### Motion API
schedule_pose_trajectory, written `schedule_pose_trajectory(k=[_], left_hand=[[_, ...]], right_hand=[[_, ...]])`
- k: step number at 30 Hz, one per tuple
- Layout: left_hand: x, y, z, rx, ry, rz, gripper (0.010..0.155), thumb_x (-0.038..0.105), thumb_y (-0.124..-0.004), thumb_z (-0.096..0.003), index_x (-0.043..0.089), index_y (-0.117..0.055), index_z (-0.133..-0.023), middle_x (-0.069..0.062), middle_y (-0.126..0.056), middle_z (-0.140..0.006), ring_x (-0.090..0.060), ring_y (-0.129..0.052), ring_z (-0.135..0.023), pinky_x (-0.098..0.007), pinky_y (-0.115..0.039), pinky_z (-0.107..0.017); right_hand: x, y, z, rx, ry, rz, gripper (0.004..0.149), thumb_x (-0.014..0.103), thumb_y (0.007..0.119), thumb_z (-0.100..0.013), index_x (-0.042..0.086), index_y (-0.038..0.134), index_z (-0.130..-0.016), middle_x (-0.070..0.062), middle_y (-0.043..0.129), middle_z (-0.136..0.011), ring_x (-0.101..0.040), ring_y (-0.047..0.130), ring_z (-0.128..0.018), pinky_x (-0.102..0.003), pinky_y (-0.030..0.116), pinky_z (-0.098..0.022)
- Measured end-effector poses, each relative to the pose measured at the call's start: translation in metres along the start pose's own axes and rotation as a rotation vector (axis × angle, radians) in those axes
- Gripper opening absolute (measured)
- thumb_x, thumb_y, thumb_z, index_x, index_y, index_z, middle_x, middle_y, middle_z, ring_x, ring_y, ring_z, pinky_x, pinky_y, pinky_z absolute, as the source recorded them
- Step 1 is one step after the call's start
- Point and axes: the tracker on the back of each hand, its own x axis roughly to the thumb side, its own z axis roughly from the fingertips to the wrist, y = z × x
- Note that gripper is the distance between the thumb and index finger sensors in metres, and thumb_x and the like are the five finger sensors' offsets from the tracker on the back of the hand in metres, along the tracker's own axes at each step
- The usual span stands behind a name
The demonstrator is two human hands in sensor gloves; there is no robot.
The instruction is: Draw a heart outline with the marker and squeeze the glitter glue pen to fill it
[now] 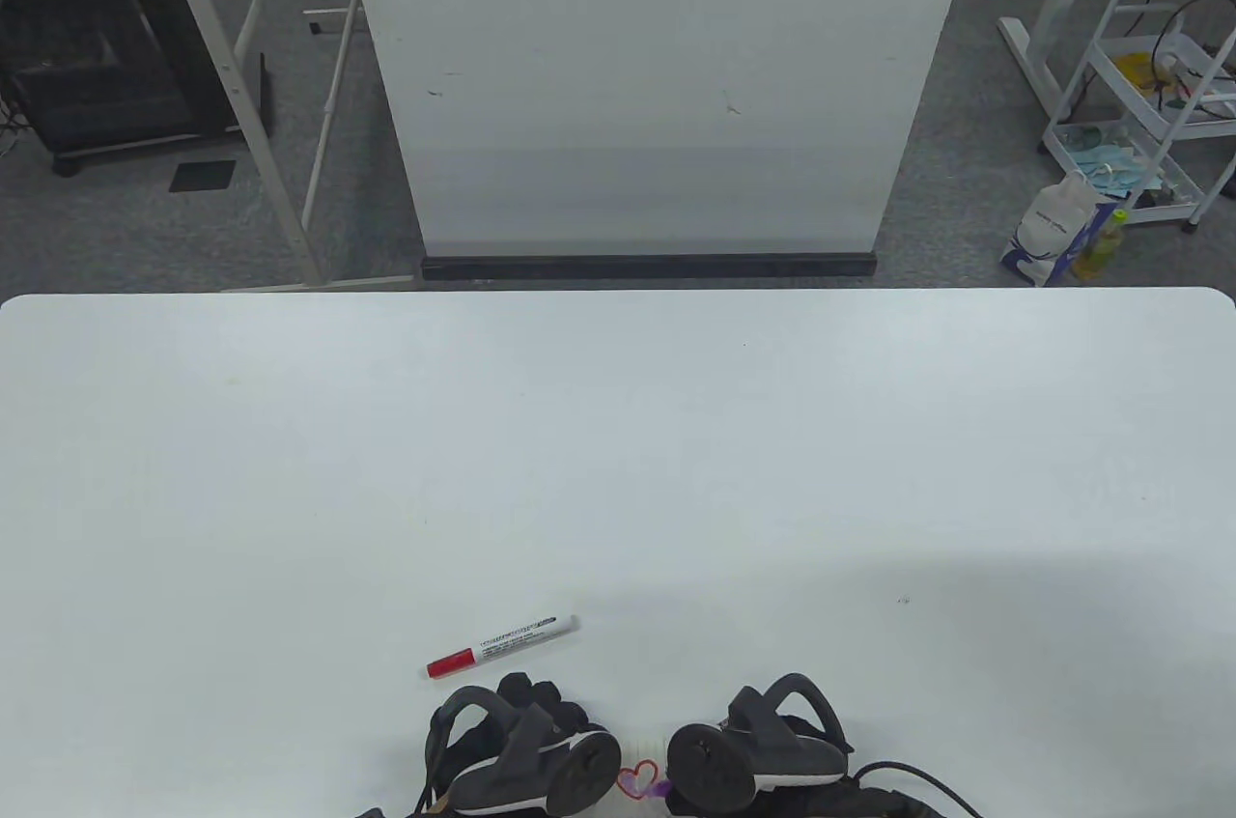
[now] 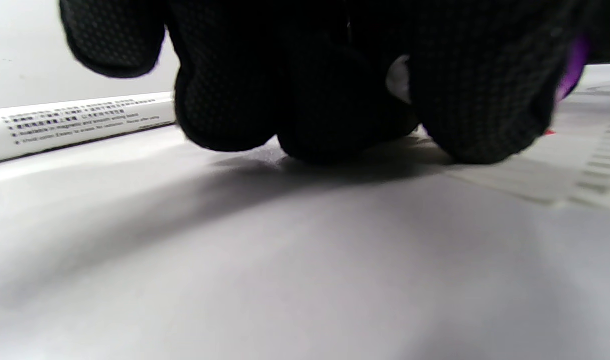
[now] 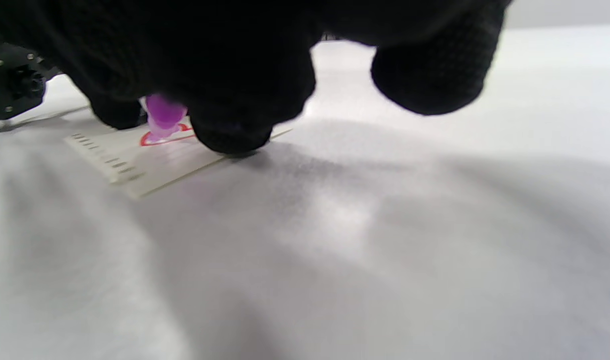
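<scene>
Two gloved hands work at the near edge of a white bench (image 1: 618,470), each with a tracker strapped to its back. Between them lies a small slip of paper (image 3: 150,165) bearing a red heart outline (image 1: 639,775), with printed tick marks along one edge of the slip. The right hand (image 1: 763,750) has its grip curled around a purple glitter glue pen (image 3: 162,115), its tip touching the paper inside the heart; a purple smear shows at the heart's near right side in the table view. The left hand (image 1: 521,750) rests on the bench just left of the paper, fingers curled down with their tips on the surface; whether its grip holds anything cannot be told. The marker (image 1: 502,645), white with a red cap, lies on the bench just beyond the left hand, cap end pointing left and near. Small lines of print run along its barrel, too blurred in the left wrist view to read. Beyond the bench's far edge stands a white board (image 1: 657,74), with a white trolley (image 1: 1139,84) at the far right.
</scene>
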Motion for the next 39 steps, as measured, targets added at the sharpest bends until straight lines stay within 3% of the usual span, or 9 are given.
schedule_pose_trajectory(k=[5,9,15,24,30,35,39], left_hand=[[0.0003,-0.0001,0.0000,0.000,0.001,-0.001,0.047,0.052,-0.092,-0.0359,0.031,-0.092,-0.078,0.004,-0.103,-0.065,-0.028,-0.099,-0.063,-0.062,-0.070,-0.063],[0.0003,-0.0001,-0.0001,0.000,0.001,-0.001,0.047,0.052,-0.092,-0.0359,0.031,-0.092,-0.078,0.004,-0.103,-0.065,-0.028,-0.099,-0.063,-0.062,-0.070,-0.063],[0.0001,0.0002,-0.0001,0.000,0.001,0.000,0.047,0.052,-0.092,-0.0359,0.030,-0.092,-0.078,0.004,-0.103,-0.065,-0.029,-0.099,-0.063,-0.062,-0.070,-0.063],[0.0005,0.0001,-0.0002,0.000,0.001,-0.001,0.047,0.052,-0.092,-0.0359,0.031,-0.092,-0.078,0.004,-0.103,-0.065,-0.028,-0.099,-0.063,-0.062,-0.070,-0.063],[0.0005,0.0000,-0.0001,0.000,0.002,-0.001,0.047,0.052,-0.092,-0.0359,0.030,-0.092,-0.078,0.004,-0.103,-0.065,-0.029,-0.099,-0.063,-0.062,-0.070,-0.063],[0.0005,-0.0002,-0.0003,0.000,0.001,0.000,0.047,0.052,-0.092,-0.0358,0.031,-0.092,-0.078,0.004,-0.103,-0.065,-0.028,-0.099,-0.063,-0.062,-0.070,-0.063],[0.0005,-0.0003,-0.0003,0.000,0.000,0.001,0.047,0.052,-0.092,-0.0358,0.031,-0.092,-0.078,0.004,-0.103,-0.065,-0.028,-0.099,-0.063,-0.062,-0.070,-0.063]], right_hand=[[0.0001,0.0003,-0.0004,-0.025,0.014,0.006,0.048,0.047,0.080,-0.035,0.017,0.098,-0.068,0.002,0.101,-0.020,-0.012,0.089,0.005,-0.039,0.090,-0.039],[-0.0009,0.0006,0.0004,0.051,-0.023,-0.048,0.048,0.047,0.080,-0.035,0.017,0.098,-0.067,0.002,0.101,-0.019,-0.012,0.089,0.005,-0.039,0.089,-0.039],[-0.0001,0.0002,-0.0008,-0.032,0.015,0.021,0.048,0.048,0.080,-0.035,0.017,0.098,-0.067,0.003,0.101,-0.020,-0.011,0.090,0.005,-0.039,0.090,-0.039],[-0.0014,-0.0005,-0.0003,0.037,-0.020,-0.024,0.048,0.048,0.080,-0.035,0.017,0.098,-0.067,0.003,0.101,-0.019,-0.012,0.089,0.005,-0.038,0.090,-0.039],[-0.0007,0.0000,-0.0004,-0.029,0.014,0.023,0.048,0.047,0.080,-0.035,0.017,0.098,-0.067,0.002,0.101,-0.019,-0.012,0.089,0.005,-0.039,0.090,-0.039],[-0.0018,0.0018,-0.0003,0.058,-0.029,-0.049,0.048,0.047,0.080,-0.035,0.017,0.098,-0.067,0.002,0.101,-0.019,-0.012,0.089,0.005,-0.039,0.089,-0.039],[-0.0012,0.0011,-0.0001,0.001,-0.005,-0.003,0.048,0.047,0.080,-0.035,0.017,0.098,-0.067,0.002,0.101,-0.019,-0.012,0.090,0.005,-0.039,0.089,-0.039]])
